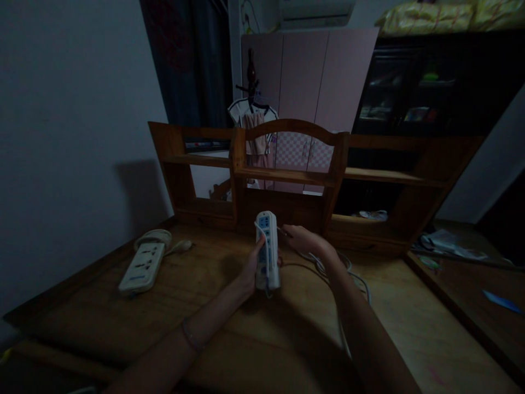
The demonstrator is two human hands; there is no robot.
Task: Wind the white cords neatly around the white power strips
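White power strip [274,249] was clamped in left hand [249,271] above wooden desk [197,287], right hand [302,239] was held just beside it, its grip could not be told, second power strip [143,268] was laid at the left.

Dim bedroom-like room beyond a wooden shelf unit [287,175]

The shelf unit, arched at its middle, stands along the far edge of a wooden table [430,328]. A pale left wall [74,109] carries a soft shadow; beside it hangs a dark curtain [184,65]. Behind rises a pink wardrobe [301,82] with checkered lower panels, an air conditioner [318,15] above it. A coat stand [251,68] holds clothes [256,128] before it. To the right, yellow bundles [430,19] top a dark glass-doored cabinet [410,82]. Light is weak and bluish.
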